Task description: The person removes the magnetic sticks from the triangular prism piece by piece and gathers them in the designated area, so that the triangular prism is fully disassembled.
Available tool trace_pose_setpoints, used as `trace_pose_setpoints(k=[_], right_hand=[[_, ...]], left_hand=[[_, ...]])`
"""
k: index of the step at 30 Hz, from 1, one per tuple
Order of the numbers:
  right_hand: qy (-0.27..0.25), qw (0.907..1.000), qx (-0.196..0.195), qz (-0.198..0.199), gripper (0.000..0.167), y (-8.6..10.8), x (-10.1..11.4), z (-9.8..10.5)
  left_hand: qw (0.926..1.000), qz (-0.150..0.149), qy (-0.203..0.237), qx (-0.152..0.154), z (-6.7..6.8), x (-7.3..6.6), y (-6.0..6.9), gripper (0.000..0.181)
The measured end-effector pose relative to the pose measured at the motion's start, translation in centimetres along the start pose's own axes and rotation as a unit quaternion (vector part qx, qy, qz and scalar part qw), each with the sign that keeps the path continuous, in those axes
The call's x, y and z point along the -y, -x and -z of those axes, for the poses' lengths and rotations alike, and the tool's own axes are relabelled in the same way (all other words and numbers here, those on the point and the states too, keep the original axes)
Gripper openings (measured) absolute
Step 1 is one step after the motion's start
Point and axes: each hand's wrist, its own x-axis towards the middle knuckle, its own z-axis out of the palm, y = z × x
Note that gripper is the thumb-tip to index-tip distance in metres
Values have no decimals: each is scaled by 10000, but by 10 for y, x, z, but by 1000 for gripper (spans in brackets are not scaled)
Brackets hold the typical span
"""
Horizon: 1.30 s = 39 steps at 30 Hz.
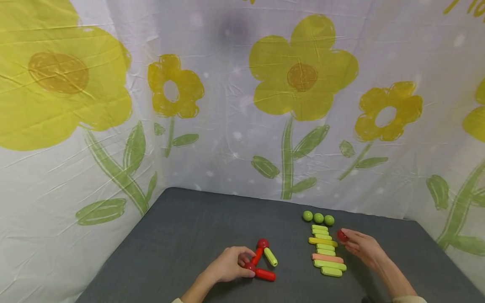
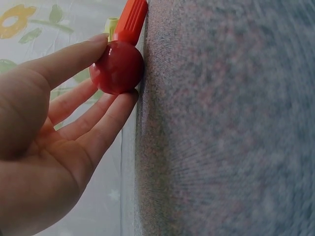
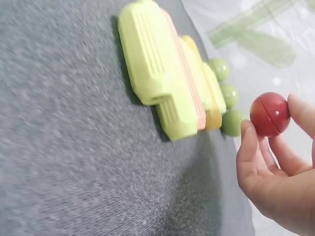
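My left hand (image 1: 230, 264) pinches a red ball (image 2: 117, 68) between thumb and fingers, low over the dark table. That ball joins two red rods (image 1: 266, 275) of a small built shape. At the shape's far corner sits another red ball (image 1: 263, 243), with a yellow-green rod (image 1: 270, 256) running from it. Over on the right, my right hand (image 1: 364, 249) holds a loose red ball (image 3: 270, 114) by its fingertips, above the table. Beside that hand lies a row of rods (image 1: 327, 258), mostly yellow-green, with one yellow and one salmon.
Three green balls (image 1: 318, 218) stand in a line behind the rod row. The dark grey table (image 1: 197, 223) ends at a white cloth backdrop (image 1: 227, 168) printed with yellow flowers, which also closes off both sides.
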Motion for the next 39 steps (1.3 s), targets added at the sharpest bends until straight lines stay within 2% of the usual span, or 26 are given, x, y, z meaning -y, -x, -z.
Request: trace_pose_setpoints(k=[5,12,17,23,28,32,39], right_hand=[[-12,9998,-172,-56,73,-11,-4,5],[-269,9965,-786,-96,79,-27,-9,9],[218,9935,-1114,7,77,-37,-13,7],[822,9845,-1547,52,71,-48,-13,0],[950,9791,-1792,173,65,-55,-14,-2],[1001,9748,-1988,118,64,-61,-14,-3],[1033,9676,-2297,168,58,-70,-14,-9]], left_hand=[[10000,39,66,51,0,1,0,36],[10000,-14,66,72,0,2,1,37],[10000,-25,72,59,1,1,2,37],[10000,1,-3,33,0,1,1,37],[10000,3,34,93,-2,-1,1,38],[9998,55,92,158,-3,-2,1,38],[9998,115,96,119,-2,-2,1,38]])
